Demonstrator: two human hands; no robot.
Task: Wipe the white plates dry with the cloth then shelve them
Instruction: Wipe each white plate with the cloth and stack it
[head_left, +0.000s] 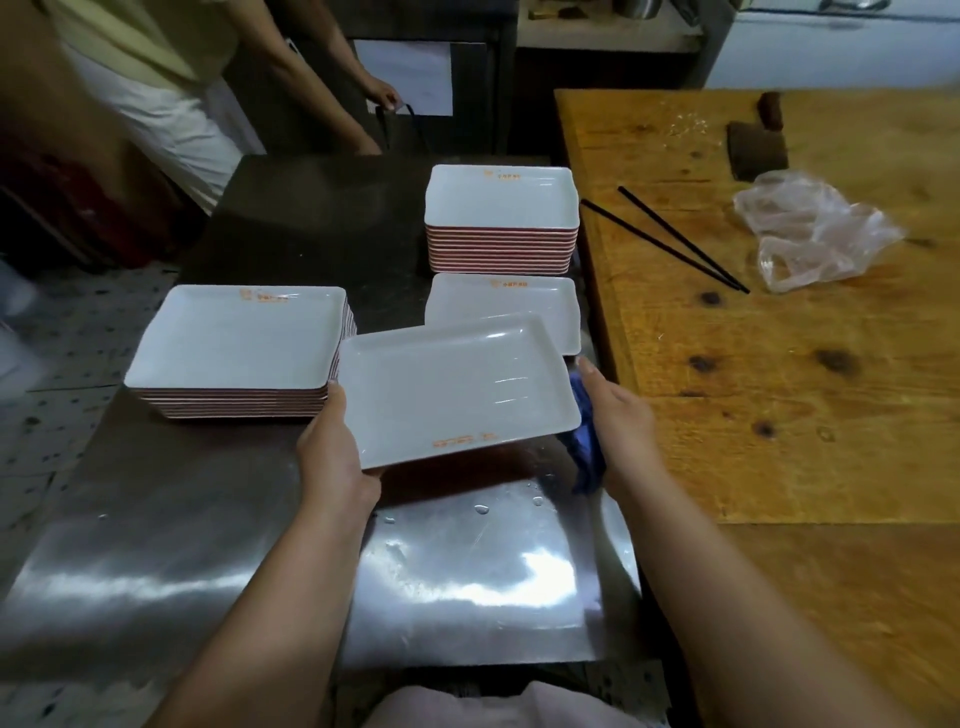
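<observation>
I hold a white rectangular plate (447, 389) with orange lettering above the steel table (208, 545). My left hand (332, 447) grips its near left corner. My right hand (618, 421) is at its right edge and holds a blue cloth (587, 441) against the plate. A stack of white plates (234, 343) stands to the left, a taller stack (501, 218) at the back, and a single plate (504, 306) lies just behind the held one.
A wooden table (779, 389) on the right carries black chopsticks (670, 239), a clear plastic bag (810, 234) and a cleaver (756, 150). Another person (171, 93) stands at the back left. Water drops dot the steel surface.
</observation>
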